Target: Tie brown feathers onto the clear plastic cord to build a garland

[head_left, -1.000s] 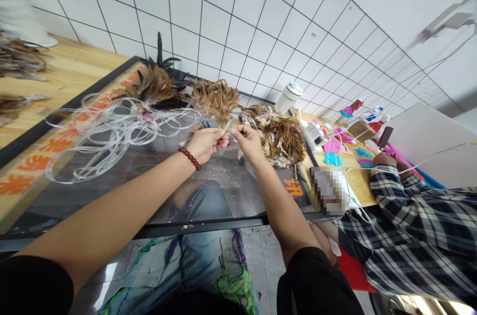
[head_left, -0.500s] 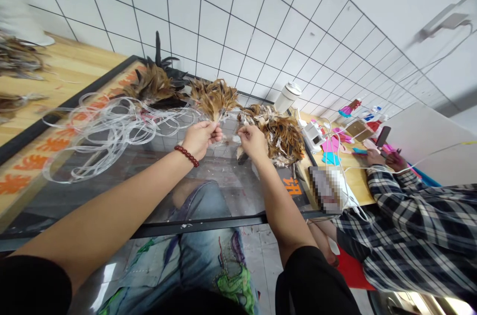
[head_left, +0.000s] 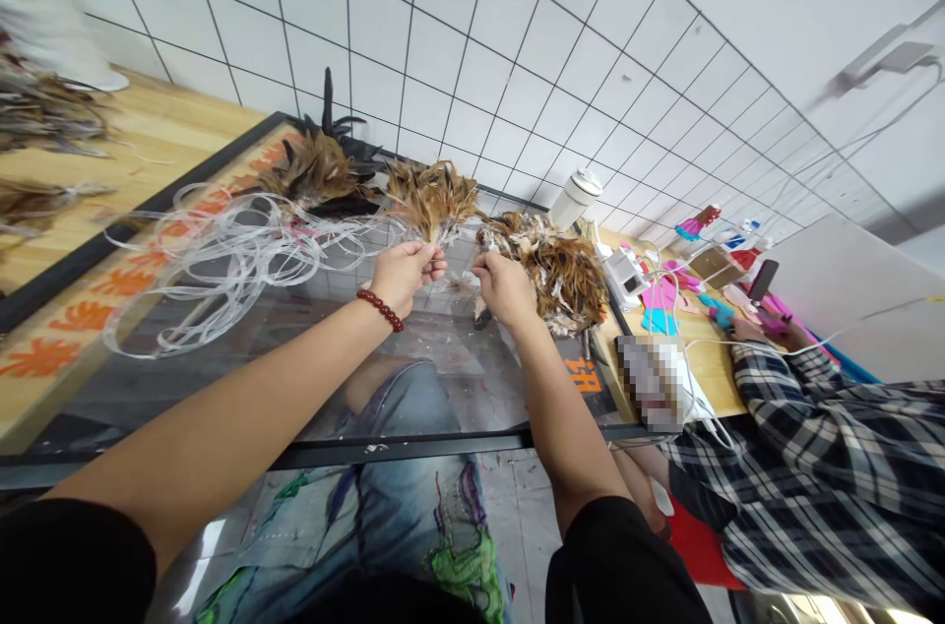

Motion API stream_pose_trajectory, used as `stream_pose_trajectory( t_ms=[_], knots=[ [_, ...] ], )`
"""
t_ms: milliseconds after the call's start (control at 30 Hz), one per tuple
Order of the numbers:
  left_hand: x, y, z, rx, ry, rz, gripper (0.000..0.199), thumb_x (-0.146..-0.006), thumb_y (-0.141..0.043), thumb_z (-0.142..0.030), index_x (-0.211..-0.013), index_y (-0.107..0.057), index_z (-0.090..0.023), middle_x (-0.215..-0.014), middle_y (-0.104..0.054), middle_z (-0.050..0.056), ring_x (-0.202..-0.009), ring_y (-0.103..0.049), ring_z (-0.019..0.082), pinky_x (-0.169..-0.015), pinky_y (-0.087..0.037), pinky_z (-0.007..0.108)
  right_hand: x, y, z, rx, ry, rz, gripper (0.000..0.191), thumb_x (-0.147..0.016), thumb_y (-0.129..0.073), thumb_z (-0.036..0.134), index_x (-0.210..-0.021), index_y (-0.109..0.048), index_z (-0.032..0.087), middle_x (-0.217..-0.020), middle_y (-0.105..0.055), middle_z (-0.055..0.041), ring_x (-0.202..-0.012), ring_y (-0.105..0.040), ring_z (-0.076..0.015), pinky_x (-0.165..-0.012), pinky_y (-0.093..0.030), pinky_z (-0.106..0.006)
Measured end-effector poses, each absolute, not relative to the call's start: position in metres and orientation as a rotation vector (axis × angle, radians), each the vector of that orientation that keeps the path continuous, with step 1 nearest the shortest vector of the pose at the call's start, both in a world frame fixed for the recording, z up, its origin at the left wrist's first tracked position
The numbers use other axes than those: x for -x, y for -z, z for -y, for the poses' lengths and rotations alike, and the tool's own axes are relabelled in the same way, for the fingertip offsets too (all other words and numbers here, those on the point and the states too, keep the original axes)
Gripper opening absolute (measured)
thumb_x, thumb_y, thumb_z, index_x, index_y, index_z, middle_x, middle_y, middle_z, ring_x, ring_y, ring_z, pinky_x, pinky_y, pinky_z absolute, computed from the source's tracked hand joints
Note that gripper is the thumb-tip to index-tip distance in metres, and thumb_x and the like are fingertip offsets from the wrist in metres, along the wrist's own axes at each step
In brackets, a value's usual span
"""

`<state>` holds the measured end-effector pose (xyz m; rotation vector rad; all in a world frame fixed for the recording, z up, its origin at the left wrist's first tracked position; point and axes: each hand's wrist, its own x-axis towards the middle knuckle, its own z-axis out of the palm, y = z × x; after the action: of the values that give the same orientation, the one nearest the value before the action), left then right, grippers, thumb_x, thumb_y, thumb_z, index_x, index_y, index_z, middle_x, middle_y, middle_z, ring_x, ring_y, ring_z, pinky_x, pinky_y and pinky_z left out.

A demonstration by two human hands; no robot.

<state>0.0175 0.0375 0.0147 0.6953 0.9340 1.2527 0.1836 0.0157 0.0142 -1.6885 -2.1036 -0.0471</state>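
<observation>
A fan-shaped bunch of brown feathers stands upright in the middle, its pale quill ends pinched between the thumb and fingers of my left hand. Just right of it, my right hand has its fingers pressed together; whatever lies between them is too small to make out. Beside and behind my right hand is a pile of loose brown and whitish feathers. Another brown bunch with black feathers lies at the back left. Loops of clear strip spread left of my left hand.
A white lidded cup stands behind the pile. On the right are a phone, a white charger, cables and coloured pieces. A person in a plaid shirt sits there. More feathers and a white spool are far left.
The whole view has shifted slightly, so most things sit a little further right. My left hand still pinches the bunch, and my right hand stays beside it. The other person's hands have moved slightly.
</observation>
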Motion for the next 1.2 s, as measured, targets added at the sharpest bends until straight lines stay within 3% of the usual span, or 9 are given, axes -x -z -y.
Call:
stream_pose_trajectory(
  t_ms=[233,433,633,833,967,1067,1200],
  knots=[
    [-0.018,-0.012,-0.038,-0.709,-1.271,-0.943,0.012,-0.080,-0.060,-0.012,-0.068,-0.059,-0.010,-0.067,-0.062,0.003,-0.052,-0.056,0.006,-0.055,-0.048,0.020,-0.183,-0.005,-0.019,1.844,-0.080,2.253,0.012,-0.084,-0.056,0.023,-0.088,-0.067,0.019,-0.096,-0.063,-0.0075,-0.093,-0.057,-0.0193,-0.080,-0.041,-0.029],
    [-0.019,-0.012,-0.037,-0.731,-1.242,-0.971,0.013,-0.081,-0.057,-0.011,-0.069,-0.060,-0.010,-0.067,-0.061,0.002,-0.050,-0.054,0.005,-0.051,-0.046,0.018,-0.181,-0.006,-0.019,1.834,0.148,2.162,0.018,-0.089,-0.041,0.018,-0.096,-0.058,0.018,-0.099,-0.063,-0.0099,-0.095,-0.056,-0.0222,-0.082,-0.038,-0.033],
    [-0.019,-0.011,-0.037,-0.748,-1.216,-0.990,0.012,-0.081,-0.058,-0.010,-0.069,-0.061,-0.009,-0.066,-0.060,0.002,-0.052,-0.055,0.005,-0.051,-0.046,0.017,-0.181,-0.013,-0.014,1.698,0.237,2.050,0.017,-0.090,-0.036,0.017,-0.095,-0.052,0.018,-0.092,-0.065,-0.0088,-0.085,-0.058,-0.0213,-0.077,-0.036,-0.031],
    [-0.020,-0.015,-0.035,-0.743,-1.205,-0.996,0.011,-0.081,-0.057,-0.010,-0.070,-0.061,-0.009,-0.065,-0.059,0.001,-0.053,-0.056,0.006,-0.052,-0.046,0.018,-0.182,-0.019,-0.012,1.402,-0.267,1.836,0.014,-0.089,-0.038,0.024,-0.090,-0.051,0.019,-0.074,-0.058,-0.0006,-0.068,-0.054,-0.0140,-0.068,-0.040,-0.025],
    [-0.019,-0.016,-0.036,-0.694,-1.276,-1.004,0.012,-0.081,-0.057,-0.011,-0.069,-0.059,-0.010,-0.063,-0.057,0.000,-0.050,-0.053,0.005,-0.049,-0.045,0.017,-0.189,-0.011,-0.017,1.432,-0.703,1.994,0.014,-0.081,-0.055,0.031,-0.079,-0.058,0.018,-0.065,-0.057,0.0026,-0.061,-0.053,-0.0114,-0.062,-0.041,-0.023],
    [-0.019,-0.015,-0.037,-0.689,-1.314,-0.995,0.013,-0.080,-0.057,-0.012,-0.067,-0.059,-0.011,-0.059,-0.055,-0.001,-0.048,-0.051,0.005,-0.048,-0.043,0.016,-0.188,0.002,-0.023,1.692,-0.400,1.946,0.009,-0.078,-0.059,0.023,-0.082,-0.066,0.019,-0.077,-0.063,-0.0007,-0.071,-0.056,-0.0136,-0.070,-0.042,-0.025],
    [-0.020,-0.013,-0.037,-0.698,-1.333,-0.968,0.012,-0.079,-0.057,-0.012,-0.067,-0.059,-0.011,-0.059,-0.055,-0.001,-0.048,-0.050,0.005,-0.047,-0.042,0.016,-0.174,0.018,-0.028,1.731,-0.177,1.990,0.020,-0.083,-0.057,0.025,-0.099,-0.068,0.022,-0.091,-0.063,-0.0040,-0.084,-0.057,-0.0161,-0.078,-0.042,-0.027]
  ],
)
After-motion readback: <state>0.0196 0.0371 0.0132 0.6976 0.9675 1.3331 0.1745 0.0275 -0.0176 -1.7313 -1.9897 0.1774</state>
